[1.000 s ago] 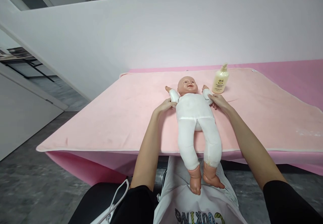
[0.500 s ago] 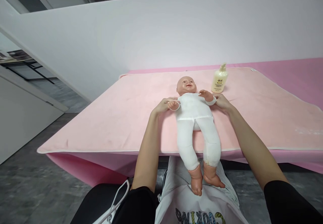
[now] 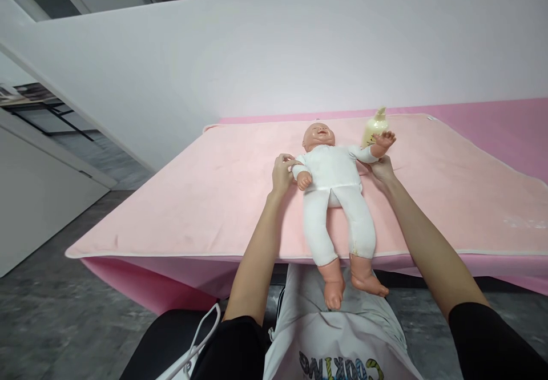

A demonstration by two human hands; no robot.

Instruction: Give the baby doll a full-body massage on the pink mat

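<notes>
A baby doll in a white cloth body lies on its back on the pink mat, its head toward the wall and its bare feet past the table's front edge. My left hand grips its upper arm at the left of the view, fingers curled over the white sleeve. On the other side my right hand holds the doll's outstretched arm from below, its fingertips partly hidden behind that arm. A pale yellow pump bottle stands just behind that arm, which hides its lower part.
The pink mat covers much of a table with a darker pink cloth. A white wall panel rises behind it. Below the front edge are an apron with lettering and a white cable on the left.
The doll has shifted slightly toward the wall. Its arm on the right has swung up and outward, in front of the bottle. My left hand has moved up and right along the other arm.
</notes>
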